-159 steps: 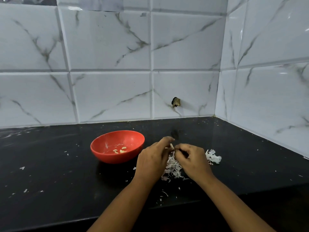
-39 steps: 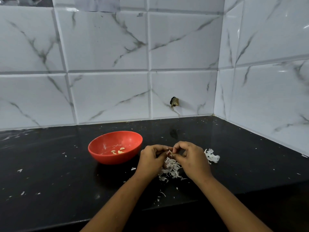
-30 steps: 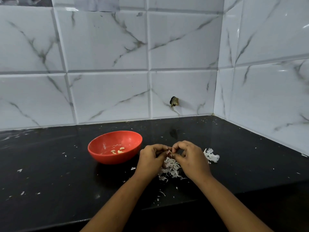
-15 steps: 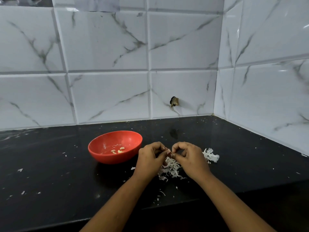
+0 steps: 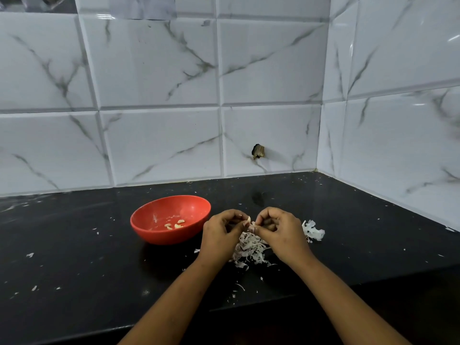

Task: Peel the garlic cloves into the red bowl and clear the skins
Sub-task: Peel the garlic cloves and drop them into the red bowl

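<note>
Left hand (image 5: 220, 234): raised above the counter, just right of the bowl, fingers curled in; narrow grip, fingertips pinching a small pale garlic clove (image 5: 249, 218).
Right hand (image 5: 281, 232): facing the left one, fingertips meeting it; narrow grip too, thumb and fingers pinched on the same clove.
Garlic clove: held between the two hands, above the heap of skins; mostly hidden by the fingers, so how much skin is on it cannot be told.
Red bowl (image 5: 161, 236): upright on the counter, left of the hands and close to the left one, apart from it.
Peeled cloves (image 5: 175, 224): a few pale pieces lying in the bottom of the bowl.
Skins (image 5: 250, 252): a loose white heap on the counter under and just nearer than the hands.
Second clump of skins (image 5: 314, 231): on the counter just right of the right hand.
Flecks (image 5: 30, 255): small white bits scattered over the near and left parts of the counter.
Counter (image 5: 74, 270): black and glossy, running into a corner at the far right.
Wall (image 5: 154, 70): white marble-look tiles, with a small dark hole (image 5: 258, 151) low down beyond the hands.
</note>
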Motion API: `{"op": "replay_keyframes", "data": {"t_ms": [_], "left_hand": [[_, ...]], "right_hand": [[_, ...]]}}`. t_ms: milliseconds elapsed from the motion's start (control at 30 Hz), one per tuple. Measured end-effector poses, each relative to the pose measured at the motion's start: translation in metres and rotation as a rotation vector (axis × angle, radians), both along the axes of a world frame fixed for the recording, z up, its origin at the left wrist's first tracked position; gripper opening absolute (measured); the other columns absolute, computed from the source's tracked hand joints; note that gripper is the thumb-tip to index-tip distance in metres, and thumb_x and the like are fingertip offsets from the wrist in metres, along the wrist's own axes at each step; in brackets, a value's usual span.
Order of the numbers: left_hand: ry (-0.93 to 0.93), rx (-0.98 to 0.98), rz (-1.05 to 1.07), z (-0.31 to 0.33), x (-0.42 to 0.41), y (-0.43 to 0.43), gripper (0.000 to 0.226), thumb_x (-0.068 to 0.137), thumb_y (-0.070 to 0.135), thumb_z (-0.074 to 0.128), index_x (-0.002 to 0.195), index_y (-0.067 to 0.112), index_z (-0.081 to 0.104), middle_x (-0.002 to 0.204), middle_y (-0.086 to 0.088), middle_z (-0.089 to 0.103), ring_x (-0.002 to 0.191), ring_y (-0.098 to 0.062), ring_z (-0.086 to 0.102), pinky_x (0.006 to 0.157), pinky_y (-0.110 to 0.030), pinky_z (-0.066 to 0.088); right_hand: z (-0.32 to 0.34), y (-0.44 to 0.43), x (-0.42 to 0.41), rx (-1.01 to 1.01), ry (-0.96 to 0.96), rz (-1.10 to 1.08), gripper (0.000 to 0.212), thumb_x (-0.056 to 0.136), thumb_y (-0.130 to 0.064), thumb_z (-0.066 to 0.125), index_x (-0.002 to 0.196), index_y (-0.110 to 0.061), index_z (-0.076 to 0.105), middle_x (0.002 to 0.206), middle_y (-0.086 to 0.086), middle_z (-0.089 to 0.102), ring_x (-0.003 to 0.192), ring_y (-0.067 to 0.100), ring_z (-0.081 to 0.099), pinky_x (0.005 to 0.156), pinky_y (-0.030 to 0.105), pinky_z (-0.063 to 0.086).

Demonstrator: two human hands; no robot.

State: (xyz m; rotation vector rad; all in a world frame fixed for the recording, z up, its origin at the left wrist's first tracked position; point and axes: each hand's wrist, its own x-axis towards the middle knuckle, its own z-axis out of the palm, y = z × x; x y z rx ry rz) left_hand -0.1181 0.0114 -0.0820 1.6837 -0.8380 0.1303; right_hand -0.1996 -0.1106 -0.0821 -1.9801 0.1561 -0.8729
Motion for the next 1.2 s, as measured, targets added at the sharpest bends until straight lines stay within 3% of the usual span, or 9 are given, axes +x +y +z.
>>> {"op": "replay_keyframes", "data": {"t_ms": [233,433,600,867,1000,1200], "left_hand": [[0.010,0.038,0.010,-0.0027,0.0024,-0.0015,0.010,0.086,0.007,0.067,0.091,0.013,0.074,0.083,0.001,0.072,0.062,0.005,0.059,0.064,-0.021,0.054],[-0.017,0.061,0.026,-0.0025,0.0031,-0.0019,0.012,0.088,0.011,0.065,0.092,0.016,0.075,0.084,0.006,0.073,0.073,-0.001,0.063,0.068,-0.020,0.051],[-0.042,0.071,0.019,-0.0014,0.0013,-0.0008,0.013,0.089,0.011,0.064,0.092,0.017,0.075,0.084,0.008,0.072,0.078,-0.002,0.063,0.070,-0.020,0.049],[-0.034,0.100,-0.001,-0.0020,0.0014,-0.0023,0.012,0.091,0.014,0.061,0.091,0.014,0.073,0.083,0.005,0.070,0.077,-0.006,0.060,0.068,-0.019,0.047],[-0.050,0.096,-0.008,-0.0037,0.0025,-0.0034,0.012,0.093,0.011,0.057,0.088,0.012,0.068,0.078,0.001,0.067,0.061,0.000,0.053,0.058,-0.011,0.040],[-0.081,0.080,-0.037,-0.0088,0.0038,-0.0048,0.019,0.098,0.010,0.045,0.083,0.014,0.056,0.064,0.007,0.051,0.058,-0.010,0.048,0.062,-0.039,0.044]], "right_hand": [[-0.0028,-0.0064,0.0022,0.021,-0.026,-0.062,0.021,0.077,-0.002,0.077,0.075,-0.016,0.061,0.070,0.003,0.068,0.061,0.009,0.067,0.058,0.016,0.051],[-0.0045,-0.0064,0.0043,-0.022,0.022,-0.053,0.016,0.081,-0.010,0.075,0.078,-0.024,0.069,0.067,-0.004,0.071,0.064,0.003,0.067,0.061,0.014,0.050],[-0.0027,-0.0046,0.0019,-0.033,-0.028,-0.045,0.017,0.080,-0.004,0.074,0.084,-0.020,0.069,0.069,-0.002,0.067,0.054,-0.001,0.059,0.055,0.011,0.046],[-0.0069,-0.0074,0.0049,-0.139,-0.025,-0.094,0.020,0.081,-0.012,0.074,0.083,-0.033,0.073,0.075,-0.012,0.072,0.068,0.003,0.067,0.066,0.031,0.058],[-0.0093,-0.0067,0.0050,-0.188,-0.031,-0.087,0.018,0.081,-0.019,0.074,0.088,-0.035,0.074,0.078,-0.017,0.071,0.070,0.004,0.068,0.067,0.039,0.058],[-0.0061,-0.0023,0.0022,-0.212,-0.056,-0.062,0.020,0.078,-0.024,0.077,0.082,-0.042,0.071,0.076,-0.019,0.069,0.061,0.012,0.064,0.063,0.040,0.056]]}}
